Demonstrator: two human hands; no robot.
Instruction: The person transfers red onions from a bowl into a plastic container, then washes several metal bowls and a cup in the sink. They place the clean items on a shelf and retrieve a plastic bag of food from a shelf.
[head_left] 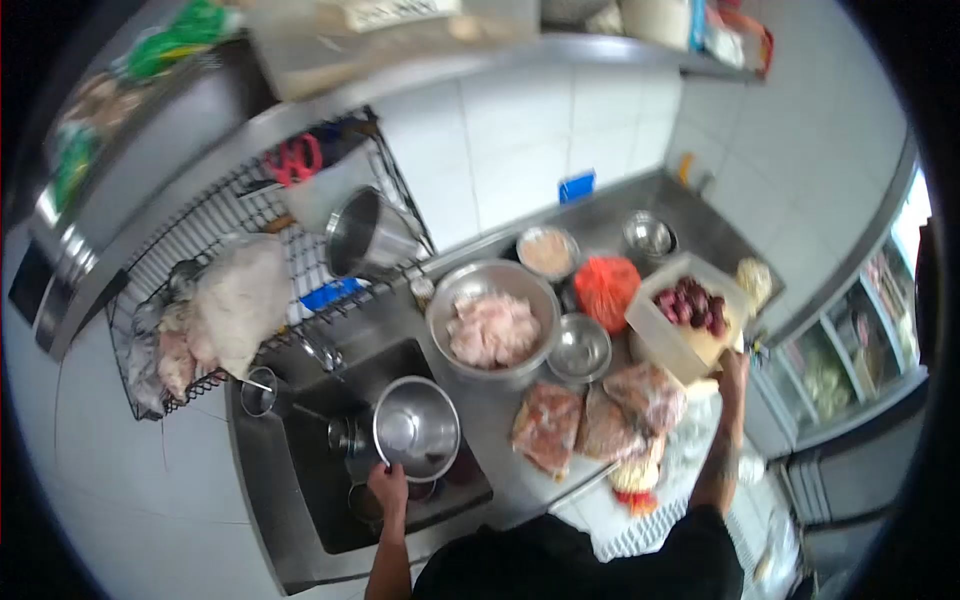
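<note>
I have the left hand [388, 486] grasping the near rim of a stainless steel mixing bowl [417, 430], which is held over the sink basin [314, 490]. The right hand [734, 368] is at the near corner of a translucent plastic container [658, 327]; its fingers are too small for me to tell whether they grip it.

I judge the bowl light and stiff, hard to break but slick if wet, so the rim is my best hold, thumb and fingers pinching across the edge. The container should flex a little and weigh more with its load; I'd support two opposite walls.

The bowl is round, shiny and deep-sided, its mouth turned toward me. The container is a cloudy box on the right side of the steel desk [478, 423], holding dark red-purple pieces [692, 305].

Farther out I see wrapped meat packs [547, 428], a big bowl [440, 343] of pale pink meat [493, 330] and a red plastic bag [606, 292].
</note>
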